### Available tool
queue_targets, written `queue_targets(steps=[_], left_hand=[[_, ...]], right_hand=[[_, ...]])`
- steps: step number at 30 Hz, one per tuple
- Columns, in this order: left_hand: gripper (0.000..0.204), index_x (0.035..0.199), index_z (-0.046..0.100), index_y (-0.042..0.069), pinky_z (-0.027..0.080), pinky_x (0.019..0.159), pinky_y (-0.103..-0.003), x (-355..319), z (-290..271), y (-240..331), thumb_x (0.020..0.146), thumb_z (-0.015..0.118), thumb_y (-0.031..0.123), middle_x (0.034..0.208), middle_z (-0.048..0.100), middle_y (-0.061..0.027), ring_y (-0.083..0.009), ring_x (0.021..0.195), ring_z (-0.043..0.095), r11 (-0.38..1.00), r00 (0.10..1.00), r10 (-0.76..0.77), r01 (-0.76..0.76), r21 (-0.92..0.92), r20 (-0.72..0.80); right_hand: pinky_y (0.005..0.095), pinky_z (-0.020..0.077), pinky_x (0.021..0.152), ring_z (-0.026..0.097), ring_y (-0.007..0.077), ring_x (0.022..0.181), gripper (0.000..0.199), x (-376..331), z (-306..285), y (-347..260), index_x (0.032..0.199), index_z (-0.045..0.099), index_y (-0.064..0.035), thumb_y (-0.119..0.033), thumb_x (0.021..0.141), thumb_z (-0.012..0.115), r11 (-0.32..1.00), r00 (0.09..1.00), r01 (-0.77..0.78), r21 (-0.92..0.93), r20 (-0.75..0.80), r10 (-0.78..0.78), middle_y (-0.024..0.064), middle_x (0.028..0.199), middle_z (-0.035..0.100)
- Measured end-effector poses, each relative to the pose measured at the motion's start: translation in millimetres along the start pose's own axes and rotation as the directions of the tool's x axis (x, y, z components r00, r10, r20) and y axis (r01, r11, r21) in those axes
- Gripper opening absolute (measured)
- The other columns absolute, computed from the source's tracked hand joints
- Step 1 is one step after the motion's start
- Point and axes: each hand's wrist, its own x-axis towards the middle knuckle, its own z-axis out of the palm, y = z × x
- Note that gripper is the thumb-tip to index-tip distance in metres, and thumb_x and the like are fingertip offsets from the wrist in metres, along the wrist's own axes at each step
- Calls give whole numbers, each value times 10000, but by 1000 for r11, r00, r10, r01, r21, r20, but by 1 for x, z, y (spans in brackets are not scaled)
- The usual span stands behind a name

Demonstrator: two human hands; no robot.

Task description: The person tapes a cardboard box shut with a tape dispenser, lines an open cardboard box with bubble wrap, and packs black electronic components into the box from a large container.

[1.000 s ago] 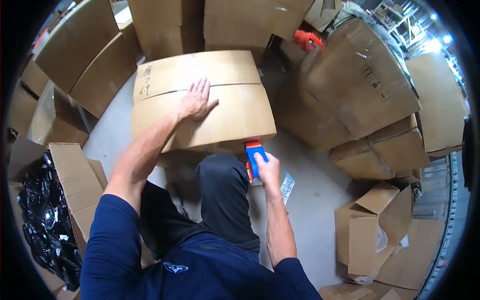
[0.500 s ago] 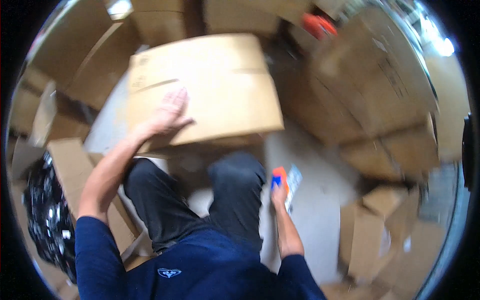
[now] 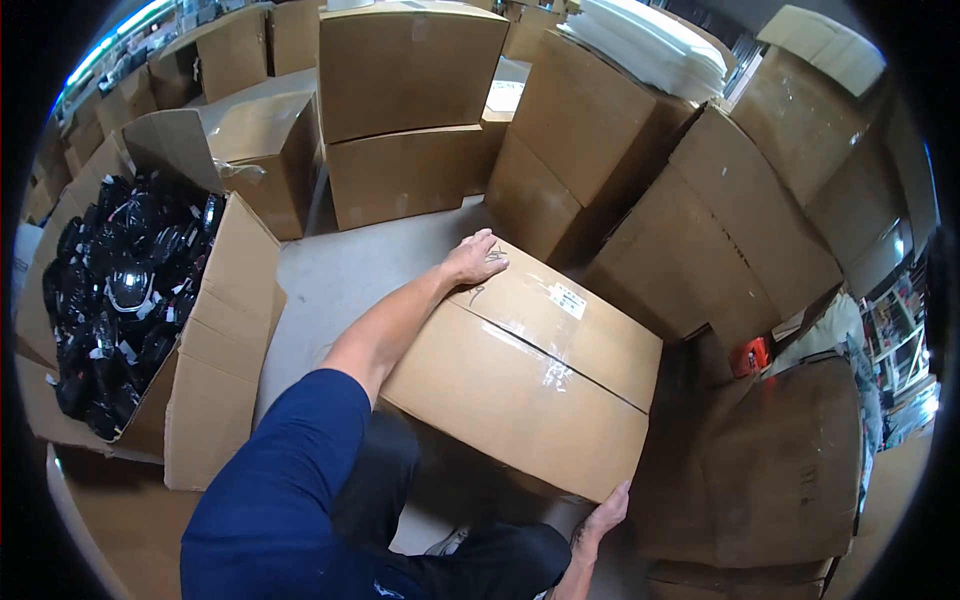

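Closed cardboard box [image 3: 510, 385] before the person's knees [image 3: 535, 558], its top bearing a white label [image 3: 567, 300]. Left hand [image 3: 474, 259] on the far corner, fingers close together; right hand [image 3: 604, 516] at the near corner, fingers partly hidden. Whether either grips cannot be told. Left: open carton [image 3: 225, 340] of black wrapped items [image 3: 150, 235]. Beyond: stacked cartons [image 3: 410, 85] on grey floor [image 3: 335, 285].

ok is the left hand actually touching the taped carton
Touching: the head view shows the left hand at the far-left corner of the taped carton, fingers resting on its top.
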Motion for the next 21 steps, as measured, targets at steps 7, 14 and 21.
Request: queue_targets(steps=[7, 14, 21], left_hand=[[737, 1305, 594, -26, 352, 1162, -490, 33, -17, 13, 877, 644, 573, 1415, 524, -242, -392, 1421, 393, 997, 949, 47, -62, 39, 311], [657, 1239, 636, -1, 425, 1066, -480, 1, -21, 22, 916, 613, 571, 1301, 589, -208, -360, 1248, 511, 990, 995, -6, -7, 144, 96], [466, 1055, 654, -11, 455, 951, -466, -105, -79, -28, 909, 668, 432, 1100, 616, -194, -346, 1114, 551, 993, 992, -15, 29, 113, -125]], right_hand=[[342, 442, 1058, 590, 238, 1218, 696, 18, -24, -17, 1393, 543, 74, -532, 1082, 398, 983, 968, -143, -116, 191, 164, 141, 1337, 631], [404, 366, 1151, 456, 339, 1414, 1011, 26, -37, -35, 1448, 527, 16, -810, 960, 208, 649, 785, -240, -722, 249, 567, 208, 1468, 548], [505, 323, 1185, 392, 296, 1417, 909, -79, 64, 59, 1554, 382, -115, -798, 968, 249, 458, 868, -459, 761, 276, 412, 91, 1566, 415]])
